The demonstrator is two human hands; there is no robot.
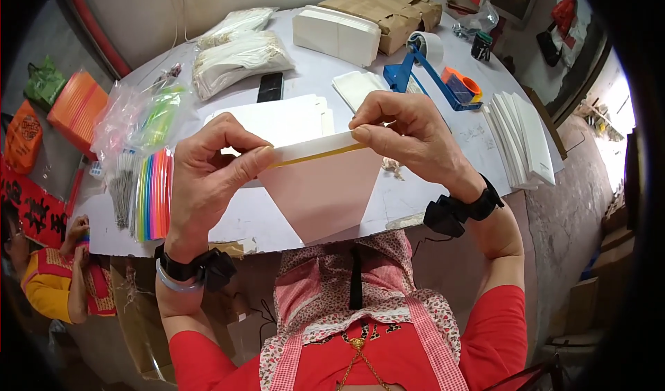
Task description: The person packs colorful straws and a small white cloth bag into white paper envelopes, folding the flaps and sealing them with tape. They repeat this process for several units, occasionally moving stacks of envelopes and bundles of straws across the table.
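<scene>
Between my two hands hangs a white tapered paper piece [320, 197], wide at its top and narrower toward the table's front edge. A yellow-brown strip runs along the fold below its white upper band. My left hand [211, 176] is closed, pinching the top left corner between thumb and fingers. At the opposite corner my right hand [402, 131] pinches the same edge, thumb toward me. Behind the paper lies a pile of white cut paper pieces [277, 117] on the table, partly hidden by my hands.
A blue tape dispenser [443, 86], a black phone [271, 87] and white bundles [242, 62] lie farther back. Colourful strips [154, 196] and metal wires [125, 190] are at left, folded white stacks [519, 138] at right. Another person [66, 280] sits at far left.
</scene>
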